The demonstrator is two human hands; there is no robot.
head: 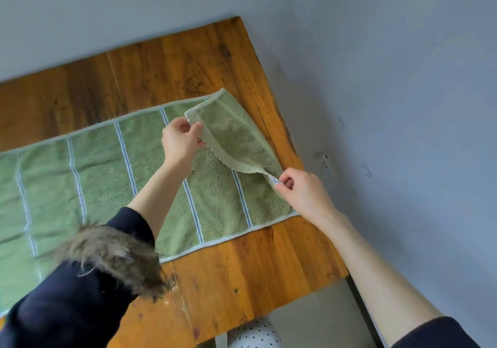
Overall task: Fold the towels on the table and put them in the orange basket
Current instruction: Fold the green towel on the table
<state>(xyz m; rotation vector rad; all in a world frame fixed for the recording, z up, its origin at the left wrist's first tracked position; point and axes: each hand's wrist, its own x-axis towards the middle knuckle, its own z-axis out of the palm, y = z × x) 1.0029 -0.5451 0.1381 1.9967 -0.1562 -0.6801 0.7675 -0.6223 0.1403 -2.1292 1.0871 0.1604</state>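
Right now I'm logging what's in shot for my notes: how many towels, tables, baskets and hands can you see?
Towels: 1, the green striped towel, its right end lifted
Tables: 1, the wooden table
Orange baskets: 0 in view
Hands: 2, the left hand and the right hand, each pinching a corner of the towel
Total: 4

Left arm wears a dark navy sleeve with shaggy brown fur trim; right sleeve is dark navy too.
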